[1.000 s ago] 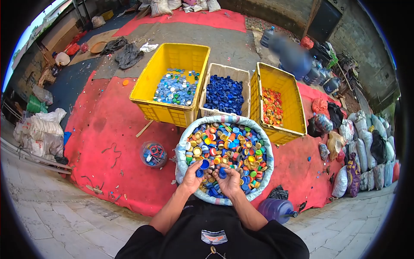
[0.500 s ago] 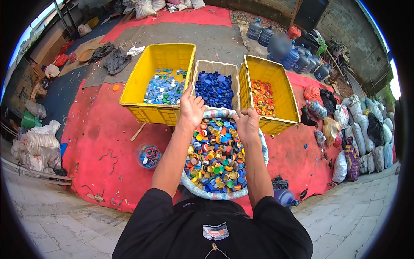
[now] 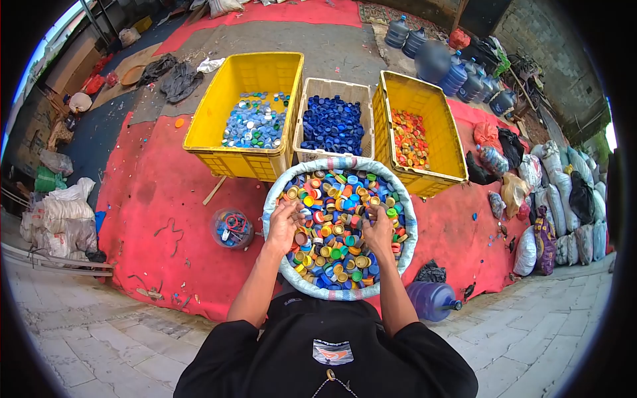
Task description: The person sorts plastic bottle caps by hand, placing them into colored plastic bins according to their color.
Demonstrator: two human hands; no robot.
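Observation:
A round container with a pale cloth-wrapped rim (image 3: 413,232) holds a heap of mixed-colour bottle caps (image 3: 338,255). My left hand (image 3: 284,222) is over the left part of the heap, its fingers curled at the caps. On the right part, my right hand (image 3: 378,229) has its fingers bent down at the caps; what they grip is too small to make out. Beyond the container stand a yellow crate (image 3: 232,156) with light blue, white and green caps, a white crate (image 3: 335,156) with dark blue caps, and a yellow crate (image 3: 431,182) with red and orange caps.
A clear tub (image 3: 232,229) with small items stands on the red ground sheet (image 3: 159,205). A large blue bottle (image 3: 431,300) lies at the near right. Filled sacks (image 3: 557,199) line the right side, and more big water bottles (image 3: 454,76) stand farther back.
Both hands have come back from near the crates and down onto the mixed caps. My left hand, spread open before, now has curled fingers. The whole round container now shows.

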